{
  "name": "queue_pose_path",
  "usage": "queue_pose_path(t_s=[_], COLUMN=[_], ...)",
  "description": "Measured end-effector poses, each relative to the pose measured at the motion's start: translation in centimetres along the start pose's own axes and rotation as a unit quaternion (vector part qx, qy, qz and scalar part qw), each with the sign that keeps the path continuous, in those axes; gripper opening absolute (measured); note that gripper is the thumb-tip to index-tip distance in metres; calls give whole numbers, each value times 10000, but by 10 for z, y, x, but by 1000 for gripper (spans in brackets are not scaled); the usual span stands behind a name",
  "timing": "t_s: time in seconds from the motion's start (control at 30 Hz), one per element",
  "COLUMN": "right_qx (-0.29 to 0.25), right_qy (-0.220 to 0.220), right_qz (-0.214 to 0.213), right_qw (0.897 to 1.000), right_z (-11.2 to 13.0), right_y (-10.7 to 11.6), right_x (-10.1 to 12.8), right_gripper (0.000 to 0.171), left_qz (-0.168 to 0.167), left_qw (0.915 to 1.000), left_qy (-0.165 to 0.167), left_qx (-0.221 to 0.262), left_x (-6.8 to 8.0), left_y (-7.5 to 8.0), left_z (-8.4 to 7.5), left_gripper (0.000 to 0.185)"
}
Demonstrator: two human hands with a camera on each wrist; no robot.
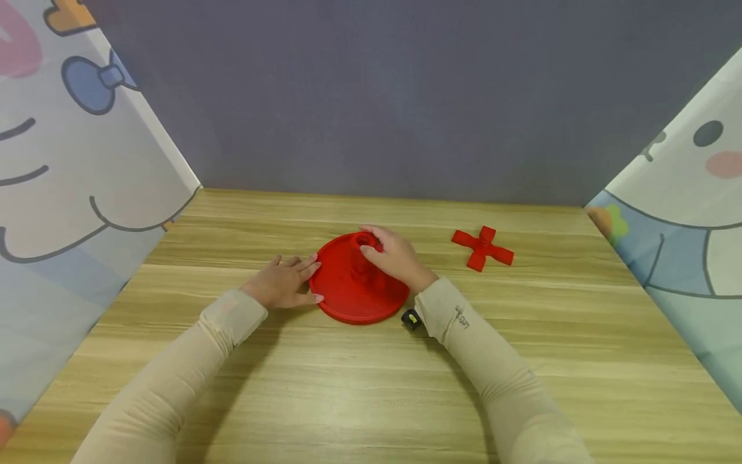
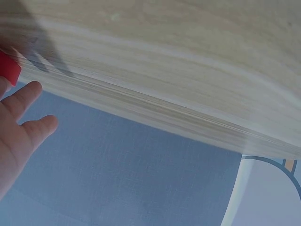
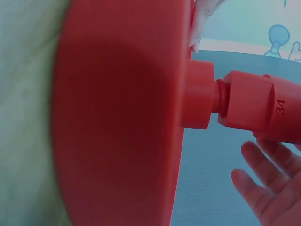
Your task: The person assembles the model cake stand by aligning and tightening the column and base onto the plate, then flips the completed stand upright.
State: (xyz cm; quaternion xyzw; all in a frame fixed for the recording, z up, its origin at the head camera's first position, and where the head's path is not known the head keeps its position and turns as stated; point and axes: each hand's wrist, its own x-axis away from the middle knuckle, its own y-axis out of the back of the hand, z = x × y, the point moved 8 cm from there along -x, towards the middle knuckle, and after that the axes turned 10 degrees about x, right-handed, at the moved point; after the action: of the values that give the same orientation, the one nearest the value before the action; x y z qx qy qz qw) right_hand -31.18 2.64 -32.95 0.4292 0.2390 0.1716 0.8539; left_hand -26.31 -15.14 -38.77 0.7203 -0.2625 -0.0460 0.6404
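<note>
A red round disc [image 1: 348, 293] lies flat on the wooden table [image 1: 371, 386], with a short red post [image 1: 364, 248] standing at its middle. My right hand [image 1: 394, 256] curls over the top of this post and grips it. In the right wrist view the disc [image 3: 117, 117] fills the frame, the post [image 3: 249, 106] carries the number 34, and my right fingers [image 3: 268, 188] lie beside it. My left hand [image 1: 284, 283] lies flat on the table, its straight fingers touching the disc's left rim. In the left wrist view, the fingers [image 2: 23, 117] reach toward a corner of the red rim [image 2: 8, 68].
A red cross-shaped piece [image 1: 482, 247] lies on the table to the right of the disc. A small black object [image 1: 411, 318] sits by my right wrist. A grey wall [image 1: 406, 96] closes the back, and cartoon-printed panels [image 1: 69, 167] stand on both sides.
</note>
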Motion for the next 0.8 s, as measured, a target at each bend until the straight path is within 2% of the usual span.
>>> queue_pose_path(t_s=[0.23,0.47,0.67,0.8], right_qx=[-274,-417,-570,-632], right_qy=[-103,-161,-261,-259], right_qz=[105,55,59,75], right_qw=[9995,9990,9980,9976], right_z=[-2,-2,-3,-4], right_y=[-3,-4,-6,-8], right_x=[-2,0,2,4], right_gripper=[53,45,51,49], left_qz=[15,19,32,-6], left_qw=[10000,10000,10000,10000], left_qy=[38,4,9,-65], left_qx=[-37,-44,-25,-7], left_x=[1,1,2,2], left_y=[0,0,1,1], left_z=[1,0,0,0], left_gripper=[83,83,82,82])
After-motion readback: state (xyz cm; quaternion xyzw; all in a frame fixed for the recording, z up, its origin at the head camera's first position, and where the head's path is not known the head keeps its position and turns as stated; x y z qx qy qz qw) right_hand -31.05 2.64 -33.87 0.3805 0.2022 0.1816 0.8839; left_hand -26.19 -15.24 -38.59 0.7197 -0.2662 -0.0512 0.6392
